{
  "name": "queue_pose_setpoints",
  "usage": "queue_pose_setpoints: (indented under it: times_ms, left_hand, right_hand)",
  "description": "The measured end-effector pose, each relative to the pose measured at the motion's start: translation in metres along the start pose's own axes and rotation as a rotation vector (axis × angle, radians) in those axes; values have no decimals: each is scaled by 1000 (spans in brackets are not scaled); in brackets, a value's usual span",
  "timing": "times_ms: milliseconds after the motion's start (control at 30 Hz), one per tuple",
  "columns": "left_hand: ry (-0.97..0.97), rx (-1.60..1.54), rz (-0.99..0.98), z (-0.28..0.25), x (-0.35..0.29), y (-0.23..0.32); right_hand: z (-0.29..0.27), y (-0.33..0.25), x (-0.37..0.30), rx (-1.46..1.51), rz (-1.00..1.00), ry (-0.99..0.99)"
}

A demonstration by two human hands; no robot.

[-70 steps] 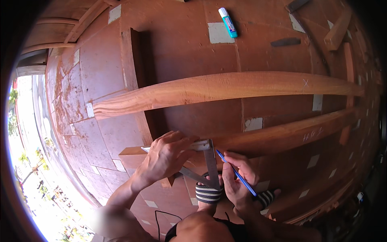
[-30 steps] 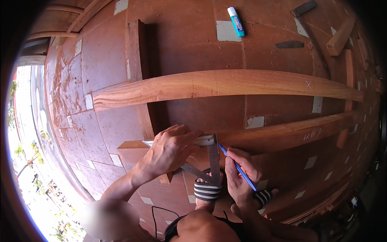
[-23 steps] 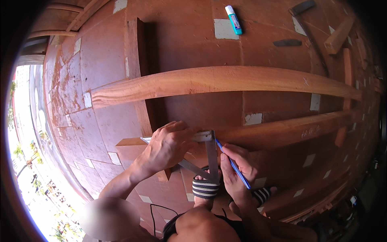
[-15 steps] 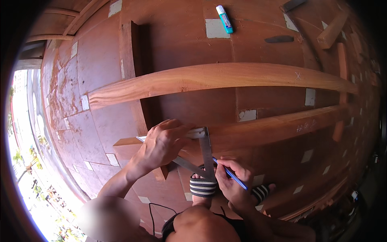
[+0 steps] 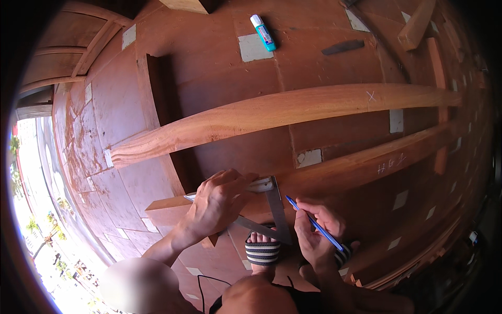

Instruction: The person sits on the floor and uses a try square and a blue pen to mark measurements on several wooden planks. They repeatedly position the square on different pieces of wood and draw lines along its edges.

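My left hand [image 5: 217, 204] grips the stock of a metal try square [image 5: 277, 209] and presses it on the near wooden beam [image 5: 345, 170]. The square's blade and its slanting brace reach over the beam's edge toward me. Just right of the blade, my right hand [image 5: 319, 225] holds a blue pen [image 5: 328, 236] between thumb and fingers, its tip pointing up and left near the blade. Whether the tip touches the wood, I cannot tell. White marks show on the near beam. A far beam [image 5: 282, 110] with a white cross lies roughly alongside it.
Crosswise timbers lie under both beams at the left [image 5: 151, 99] and right [image 5: 438, 73]. Beyond them are a teal bottle with a white cap [image 5: 265, 39] and a dark flat piece [image 5: 342, 47] on the tiled floor [image 5: 225, 78]. My striped sandal [image 5: 262, 252] is below the square.
My right hand and the pen have moved right, a little away from the square's blade. My left hand still holds the square on the beam. The whole view has shifted slightly.
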State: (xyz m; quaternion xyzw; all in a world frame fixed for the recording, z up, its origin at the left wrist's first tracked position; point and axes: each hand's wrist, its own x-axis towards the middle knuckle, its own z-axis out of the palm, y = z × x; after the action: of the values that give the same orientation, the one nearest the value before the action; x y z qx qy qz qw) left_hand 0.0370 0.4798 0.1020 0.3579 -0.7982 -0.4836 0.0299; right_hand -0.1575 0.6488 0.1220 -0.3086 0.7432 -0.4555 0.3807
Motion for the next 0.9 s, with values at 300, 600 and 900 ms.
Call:
queue_pose_setpoints:
  times_ms: [300,600,900]
  left_hand:
    - [-12,2,-22,1,4,5]
    - [-32,-1,-49,0,5,5]
    - [-13,2,-24,0,4,5]
  right_hand:
    - [10,9,8,20,-46,-39]
    - [11,5,11,-7,-36,-22]
    - [11,5,10,-68,-54,-27]
